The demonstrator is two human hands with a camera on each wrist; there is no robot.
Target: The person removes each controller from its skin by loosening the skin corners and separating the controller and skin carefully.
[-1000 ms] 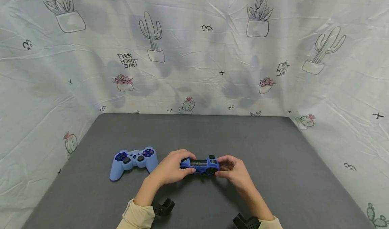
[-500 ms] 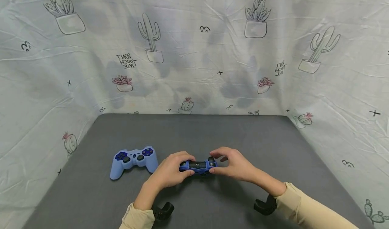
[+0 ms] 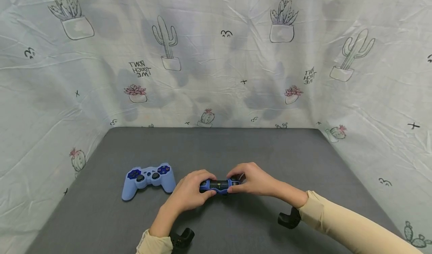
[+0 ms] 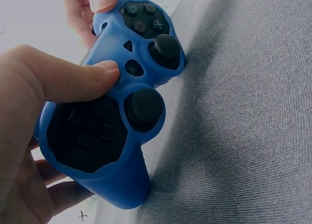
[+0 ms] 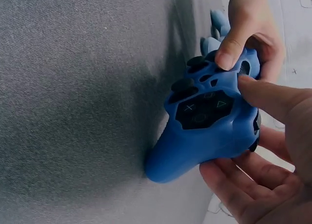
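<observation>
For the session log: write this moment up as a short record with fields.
Surface: grey mat
Backdrop: white cloth with cactus drawings
Held item: dark blue controller, standing on edge with its grips on the mat
Left hand: grips its left end, thumb on the face
Right hand: grips its right end
Other item: light blue controller, lying flat to the left, untouched

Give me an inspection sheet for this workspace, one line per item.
Surface: grey fabric mat.
Job's things: dark blue controller, held at both ends, handles resting on the mat.
Clutter: light blue controller lying to the left, apart from the hands.
Grippers: left hand grips the left end, thumb on the face; right hand grips the right end.
Cables: nothing seen.
Surroundings: white cactus-print cloth walls on three sides.
</observation>
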